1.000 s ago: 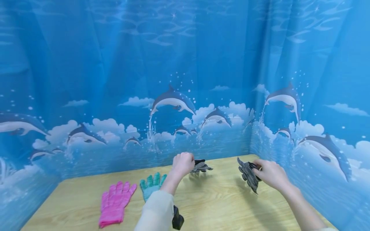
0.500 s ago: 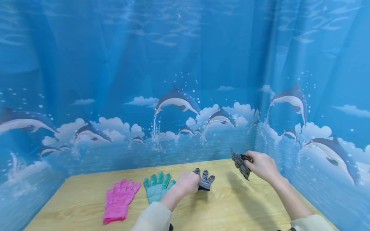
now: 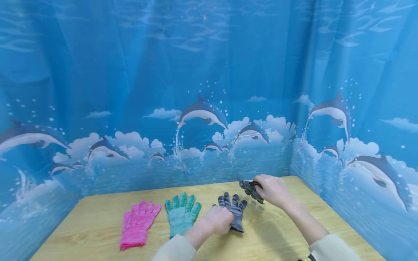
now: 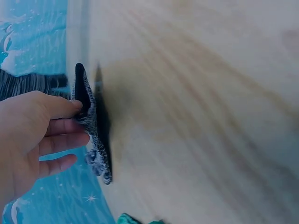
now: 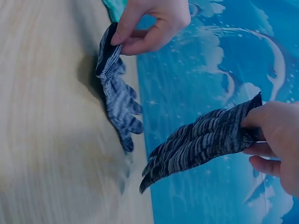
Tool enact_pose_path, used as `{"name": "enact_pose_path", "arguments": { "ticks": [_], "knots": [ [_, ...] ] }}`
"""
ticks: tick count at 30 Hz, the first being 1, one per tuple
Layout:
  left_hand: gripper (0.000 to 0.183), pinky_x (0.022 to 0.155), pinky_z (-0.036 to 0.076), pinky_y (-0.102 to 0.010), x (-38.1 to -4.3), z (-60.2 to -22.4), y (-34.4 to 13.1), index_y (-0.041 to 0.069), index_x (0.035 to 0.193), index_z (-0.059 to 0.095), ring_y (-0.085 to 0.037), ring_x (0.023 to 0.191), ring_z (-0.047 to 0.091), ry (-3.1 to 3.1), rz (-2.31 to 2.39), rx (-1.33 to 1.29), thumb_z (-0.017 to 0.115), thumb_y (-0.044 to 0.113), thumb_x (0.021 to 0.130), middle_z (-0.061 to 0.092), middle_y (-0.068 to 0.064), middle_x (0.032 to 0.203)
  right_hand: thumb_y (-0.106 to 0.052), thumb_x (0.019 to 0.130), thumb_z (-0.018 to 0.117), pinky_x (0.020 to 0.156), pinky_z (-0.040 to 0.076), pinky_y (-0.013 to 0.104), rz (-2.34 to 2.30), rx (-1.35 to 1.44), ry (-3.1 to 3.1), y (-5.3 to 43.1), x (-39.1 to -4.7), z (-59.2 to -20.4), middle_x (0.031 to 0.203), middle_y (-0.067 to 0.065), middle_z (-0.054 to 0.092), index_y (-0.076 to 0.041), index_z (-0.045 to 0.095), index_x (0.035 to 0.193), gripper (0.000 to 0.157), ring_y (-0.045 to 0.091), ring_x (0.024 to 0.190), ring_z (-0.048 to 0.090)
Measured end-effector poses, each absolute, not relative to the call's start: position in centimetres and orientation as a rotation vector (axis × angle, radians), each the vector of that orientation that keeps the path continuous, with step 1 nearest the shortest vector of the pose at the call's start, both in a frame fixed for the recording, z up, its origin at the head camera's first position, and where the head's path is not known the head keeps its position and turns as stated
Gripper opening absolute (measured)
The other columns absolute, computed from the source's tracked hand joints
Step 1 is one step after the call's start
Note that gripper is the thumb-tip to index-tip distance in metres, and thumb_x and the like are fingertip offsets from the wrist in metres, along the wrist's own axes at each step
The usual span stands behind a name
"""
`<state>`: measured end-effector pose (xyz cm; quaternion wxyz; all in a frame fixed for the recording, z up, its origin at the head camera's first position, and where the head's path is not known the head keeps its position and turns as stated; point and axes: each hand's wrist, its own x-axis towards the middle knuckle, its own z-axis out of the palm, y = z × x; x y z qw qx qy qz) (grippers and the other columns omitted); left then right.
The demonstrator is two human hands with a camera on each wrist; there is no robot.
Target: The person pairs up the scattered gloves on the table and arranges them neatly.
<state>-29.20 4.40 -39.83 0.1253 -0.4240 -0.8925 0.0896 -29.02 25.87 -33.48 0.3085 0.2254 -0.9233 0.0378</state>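
Note:
My left hand pinches the cuff of a grey-and-black knit glove, whose fingers point away toward the curtain. In the right wrist view this glove slopes down from the pinched cuff toward the table. A second grey-and-black knit glove is gripped at its cuff by my right hand, raised beyond and to the right of the first. Seen from the right wrist, the second glove hangs with its fingers together. In the left wrist view, thumb and fingertips meet at the first glove's dark cuff opening.
A green glove lies flat on the wood-grain table, left of my left hand. Farther left lies a pink glove, fingers pointing away. A blue dolphin-print curtain rises behind the table and along its sides.
My left hand has drawn its grey glove nearer to me, and the glove's fingers now spread out beside the green glove. My right hand has moved left with the other grey glove.

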Motion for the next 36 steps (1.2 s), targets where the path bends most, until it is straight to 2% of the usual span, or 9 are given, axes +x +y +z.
{"name": "enact_pose_path", "arguments": {
  "ticks": [5,10,13,16,19,24,27,30,36],
  "knots": [
    [0.04,0.04,0.024,-0.021,-28.9,-41.0,4.2,0.019,0.049,0.035,-0.005,0.042,0.027,-2.599,0.241,-1.315,0.066,0.018,0.075,0.028,0.01,0.045,-0.008,0.074,0.071,0.045,0.039,0.026,0.031,0.659,-2.33,24.8,-29.5,-34.3,0.069,-0.006,0.057,-0.015,0.063,0.078,0.012,0.013,0.058,0.055],
    [0.037,0.043,0.023,-0.02,-28.4,-41.0,3.6,0.018,0.051,0.036,-0.005,0.046,0.027,-2.662,0.194,-1.398,0.064,0.012,0.075,0.031,0.01,0.051,-0.007,0.075,0.071,0.041,0.033,0.023,0.012,0.688,-2.269,24.0,-30.2,-34.4,0.067,-0.005,0.055,-0.014,0.063,0.078,0.011,0.013,0.056,0.054],
    [0.034,0.045,0.026,-0.02,-28.0,-41.1,3.3,0.018,0.053,0.039,-0.005,0.047,0.031,-2.688,0.17,-1.435,0.064,0.01,0.075,0.036,0.01,0.054,-0.008,0.074,0.072,0.04,0.036,0.023,0.002,0.706,-2.213,23.7,-30.7,-34.5,0.069,-0.003,0.057,-0.012,0.063,0.079,0.011,0.014,0.058,0.056],
    [0.035,0.043,0.023,-0.019,-27.9,-41.1,3.0,0.017,0.055,0.039,-0.004,0.045,0.027,-2.697,0.118,-1.487,0.064,0.01,0.078,0.032,0.01,0.052,-0.008,0.072,0.075,0.043,0.043,0.025,-0.033,0.764,-2.132,23.4,-31.3,-35.0,0.071,-0.001,0.06,-0.011,0.064,0.08,0.014,0.016,0.062,0.058],
    [0.036,0.042,0.021,-0.018,-27.8,-41.0,2.5,0.017,0.055,0.038,-0.003,0.043,0.025,-2.689,0.09,-1.537,0.062,0.013,0.082,0.03,0.01,0.05,-0.008,0.07,0.074,0.044,0.045,0.026,-0.083,0.853,-2.056,23.1,-31.6,-35.9,0.071,0.001,0.061,-0.01,0.064,0.079,0.014,0.016,0.061,0.058],
    [0.026,0.049,0.029,-0.015,-27.3,-41.3,1.5,0.021,0.061,0.051,0.003,0.056,0.039,-2.577,0.119,-1.569,0.063,0.027,0.084,0.047,0.014,0.068,-0.008,0.075,0.062,0.042,0.044,0.023,-0.145,0.984,-1.939,22.5,-31.8,-37.4,0.069,0.002,0.062,-0.008,0.064,0.076,0.003,0.014,0.056,0.056],
    [0.022,0.055,0.032,-0.015,-27.1,-41.6,1.3,0.023,0.066,0.056,0.003,0.066,0.046,-2.532,0.139,-1.565,0.063,0.034,0.084,0.052,0.014,0.079,-0.008,0.077,0.054,0.042,0.043,0.02,-0.182,1.032,-1.91,22.3,-31.6,-38.0,0.068,0.002,0.062,-0.008,0.065,0.075,0.011,0.013,0.055,0.055],
    [0.026,0.059,0.036,-0.015,-27.2,-41.8,1.4,0.023,0.066,0.055,0.002,0.07,0.049,-2.54,0.121,-1.583,0.061,0.037,0.086,0.053,0.013,0.082,-0.007,0.073,0.055,0.045,0.043,0.018,-0.218,1.067,-1.914,22.0,-31.3,-38.5,0.068,0.002,0.061,-0.008,0.065,0.075,0.01,0.012,0.056,0.054],
    [0.025,0.066,0.039,-0.013,-27.5,-42.0,1.3,0.02,0.07,0.055,0.001,0.077,0.052,-2.612,0.005,-1.659,0.058,0.034,0.09,0.058,0.01,0.092,-0.008,0.068,0.068,0.048,0.043,0.016,-0.179,1.167,-1.936,21.5,-30.8,-39.5,0.069,-0.002,0.06,-0.011,0.064,0.077,0.01,0.01,0.058,0.054]
  ]
}}
